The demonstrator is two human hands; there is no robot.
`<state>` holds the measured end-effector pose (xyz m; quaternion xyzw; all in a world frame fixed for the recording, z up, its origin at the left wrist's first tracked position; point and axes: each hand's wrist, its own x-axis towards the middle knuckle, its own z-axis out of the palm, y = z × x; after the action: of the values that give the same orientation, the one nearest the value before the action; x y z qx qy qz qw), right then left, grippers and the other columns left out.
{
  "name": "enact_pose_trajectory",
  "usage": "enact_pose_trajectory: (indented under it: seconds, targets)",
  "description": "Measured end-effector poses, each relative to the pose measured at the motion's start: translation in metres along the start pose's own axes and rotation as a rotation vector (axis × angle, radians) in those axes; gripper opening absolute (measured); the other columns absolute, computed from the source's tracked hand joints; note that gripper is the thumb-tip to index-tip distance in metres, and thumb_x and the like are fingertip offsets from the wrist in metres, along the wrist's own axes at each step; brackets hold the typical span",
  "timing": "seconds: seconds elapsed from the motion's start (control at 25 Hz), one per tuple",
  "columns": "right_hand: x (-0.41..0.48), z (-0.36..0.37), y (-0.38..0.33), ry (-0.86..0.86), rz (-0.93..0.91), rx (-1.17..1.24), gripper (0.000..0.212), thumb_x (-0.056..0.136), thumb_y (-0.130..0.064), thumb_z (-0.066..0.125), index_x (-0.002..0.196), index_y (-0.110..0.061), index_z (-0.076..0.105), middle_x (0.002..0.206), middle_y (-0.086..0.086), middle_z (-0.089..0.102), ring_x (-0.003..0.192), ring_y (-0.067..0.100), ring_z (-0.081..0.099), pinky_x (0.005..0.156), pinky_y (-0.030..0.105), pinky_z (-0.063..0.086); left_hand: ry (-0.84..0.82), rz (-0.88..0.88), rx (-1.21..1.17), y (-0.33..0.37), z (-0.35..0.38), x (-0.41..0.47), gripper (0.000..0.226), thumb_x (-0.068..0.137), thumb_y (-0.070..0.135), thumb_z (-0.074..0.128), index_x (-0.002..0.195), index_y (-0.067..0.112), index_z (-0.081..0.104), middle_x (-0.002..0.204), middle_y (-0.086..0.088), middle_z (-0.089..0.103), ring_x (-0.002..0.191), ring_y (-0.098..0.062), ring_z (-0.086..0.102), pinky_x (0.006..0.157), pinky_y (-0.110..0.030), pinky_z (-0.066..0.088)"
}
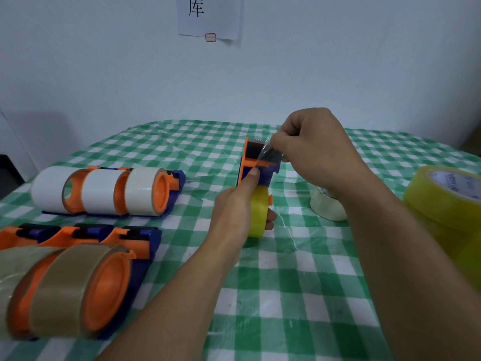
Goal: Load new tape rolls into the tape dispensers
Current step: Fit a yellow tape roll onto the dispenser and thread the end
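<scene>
At twelve o'clock we see a white paper sheet [223, 14] fixed to the wall [104, 61]; it bears one large black printed character [195, 7], 库. At the sheet's lower edge sits a small red-bordered sticker [210, 37], whose writing is too small for us to read. At three o'clock, the core label [458, 184] of the yellow tape roll [437, 204] carries blue lettering, blurred and cut by the frame edge, so we cannot make out a brand. Nearer the centre, the pale tape roll [328, 208] shows a trace of blue print, likewise illegible.
</scene>
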<state>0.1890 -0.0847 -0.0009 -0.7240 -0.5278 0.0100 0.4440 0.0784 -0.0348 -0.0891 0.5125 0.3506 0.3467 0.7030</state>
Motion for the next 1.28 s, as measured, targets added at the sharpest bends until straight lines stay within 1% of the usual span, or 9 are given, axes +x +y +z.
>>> enact_pose_trajectory:
  seconds: [0.08,0.2,0.4,0.64,0.76,0.84,1.0,1.16,1.28]
  targets:
    - [0.000,0.000,-0.001,-0.001,0.003,-0.008,0.018,0.087,-0.013,0.065,0.077,0.002,0.064,0.069,0.011,0.067,0.077,0.032,0.069,0.071,0.045,0.058,0.003,-0.002,0.008,0.000,0.000,0.001,0.049,0.095,0.049,0.058,0.097,0.001,0.070,0.068,-0.016,0.069,0.059,-0.028,0.066,0.065,-0.040,0.058]
    - [0.000,0.001,-0.002,-0.003,-0.006,-0.015,0.018,0.088,-0.013,0.064,0.076,0.001,0.062,0.069,0.011,0.066,0.078,0.032,0.069,0.073,0.048,0.059,0.003,0.002,-0.004,-0.001,-0.001,0.001,0.049,0.095,0.048,0.058,0.097,0.000,0.069,0.068,-0.015,0.069,0.057,-0.027,0.065,0.061,-0.038,0.057]
    - [0.000,0.003,0.001,-0.044,-0.053,-0.076,0.019,0.096,-0.016,0.058,0.087,-0.001,0.065,0.079,0.016,0.068,0.066,0.026,0.059,0.062,0.036,0.049,-0.006,-0.003,-0.037,-0.001,-0.001,0.003,0.047,0.099,0.047,0.051,0.091,0.005,0.068,0.067,-0.012,0.067,0.056,-0.028,0.063,0.060,-0.038,0.054]
    - [0.002,0.000,0.007,-0.066,-0.079,-0.103,0.023,0.103,-0.027,0.056,0.093,-0.008,0.065,0.071,-0.006,0.060,0.062,0.008,0.054,0.059,0.028,0.044,-0.037,-0.014,-0.052,0.000,0.000,0.001,0.042,0.100,0.043,0.051,0.092,0.006,0.068,0.070,-0.013,0.069,0.056,-0.028,0.063,0.061,-0.039,0.056]
    - [0.004,0.000,0.009,-0.061,-0.082,-0.078,0.025,0.101,-0.027,0.059,0.091,-0.006,0.067,0.072,0.002,0.063,0.063,0.014,0.053,0.061,0.030,0.044,-0.041,0.001,0.024,-0.001,-0.001,0.000,0.035,0.094,0.038,0.061,0.098,0.004,0.068,0.067,-0.013,0.069,0.058,-0.027,0.065,0.068,-0.041,0.058]
    - [0.004,0.001,0.010,-0.060,-0.080,-0.070,0.025,0.101,-0.029,0.060,0.091,-0.007,0.068,0.073,0.006,0.064,0.062,0.014,0.052,0.059,0.029,0.043,-0.039,0.030,0.056,-0.001,-0.001,-0.001,0.031,0.090,0.036,0.068,0.097,0.007,0.068,0.070,-0.010,0.068,0.058,-0.026,0.065,0.066,-0.040,0.058]
    - [0.005,0.000,0.010,-0.052,-0.069,-0.060,0.027,0.098,-0.032,0.063,0.087,-0.007,0.068,0.066,0.001,0.060,0.057,0.011,0.050,0.057,0.027,0.039,-0.024,0.067,0.069,-0.002,0.000,-0.002,0.027,0.089,0.037,0.071,0.091,0.010,0.069,0.071,-0.006,0.067,0.057,-0.023,0.065,0.062,-0.037,0.059]
    - [0.003,0.000,0.009,-0.070,-0.081,-0.081,0.030,0.099,-0.034,0.061,0.090,-0.006,0.066,0.070,0.003,0.060,0.062,0.014,0.051,0.058,0.030,0.041,-0.013,0.071,0.071,-0.001,0.001,-0.003,0.030,0.091,0.040,0.069,0.090,0.010,0.069,0.072,-0.007,0.067,0.056,-0.022,0.065,0.057,-0.034,0.058]
    - [0.002,0.003,0.008,-0.078,-0.094,-0.112,0.029,0.101,-0.035,0.058,0.092,-0.008,0.063,0.071,-0.004,0.053,0.062,0.010,0.045,0.058,0.029,0.035,-0.004,0.073,0.070,-0.002,0.001,-0.004,0.032,0.091,0.041,0.068,0.087,0.009,0.069,0.069,-0.007,0.067,0.056,-0.023,0.064,0.058,-0.034,0.058]
